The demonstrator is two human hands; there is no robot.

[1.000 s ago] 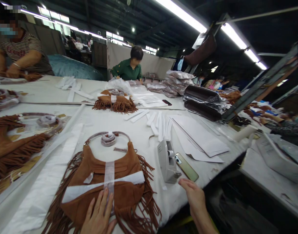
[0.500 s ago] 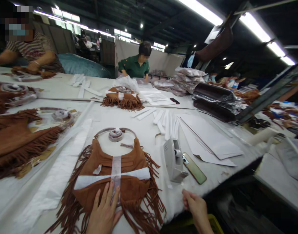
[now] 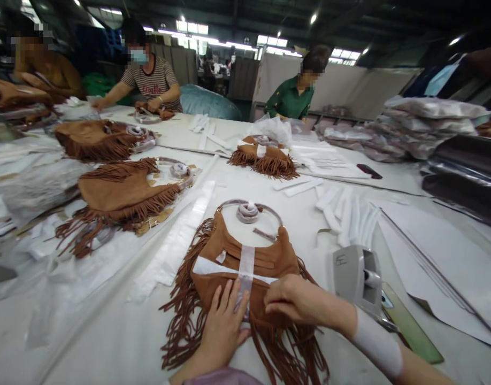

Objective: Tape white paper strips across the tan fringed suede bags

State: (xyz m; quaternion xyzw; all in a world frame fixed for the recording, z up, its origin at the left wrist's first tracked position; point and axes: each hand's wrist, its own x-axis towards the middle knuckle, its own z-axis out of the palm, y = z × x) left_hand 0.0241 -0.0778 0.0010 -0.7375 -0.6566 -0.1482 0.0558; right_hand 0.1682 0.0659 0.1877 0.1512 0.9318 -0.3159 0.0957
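Observation:
A brown fringed handbag [image 3: 221, 235] lies flat on the white table, its wrapped handle curving away from me. Across its front runs a white paper strip [image 3: 213, 266], crossed by a translucent vertical band [image 3: 246, 262]. My left hand [image 3: 225, 315] rests flat on the lower front of the bag, fingers spread over the band's lower end. My right hand [image 3: 291, 299] is on the bag's right side by the strip's end, its fingers curled together; anything inside them is hidden. A coiled wrapped strap [image 3: 247, 212] sits inside the handle loop.
Right of the bag stand a grey tape dispenser [image 3: 350, 275] and a green phone [image 3: 417, 331]. White strips [image 3: 350, 214] and large paper sheets [image 3: 442, 262] lie beyond. Another fringed bag [image 3: 125, 190] is at left. Several people work across the table, one in a green shirt [image 3: 291, 99].
My right hand has moved left from the table beside the tape dispenser onto the bag's right side. My left hand stays flat on the bag. The view has swung left.

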